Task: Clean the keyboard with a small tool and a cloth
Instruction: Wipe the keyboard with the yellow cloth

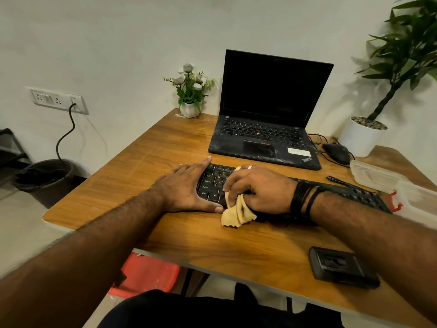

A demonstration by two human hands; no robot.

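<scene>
A black keyboard [214,183] lies across the middle of the wooden desk [142,162]. My left hand [186,185] rests flat against the keyboard's left end, fingers spread, thumb along its front edge. My right hand [257,185] presses a yellow cloth [236,214] onto the left-hand keys; the cloth's loose end hangs over the front edge onto the desk. A thin black tool [340,181] lies on the desk behind the keyboard's right part. My right forearm hides much of the keyboard's middle.
An open black laptop [267,114] stands behind the keyboard, with a black mouse [337,152] and cables to its right. Clear plastic containers [376,174] sit at the right edge. A black box [340,266] lies front right. A small flower pot [190,107] and a large potted plant [361,136] stand at the back.
</scene>
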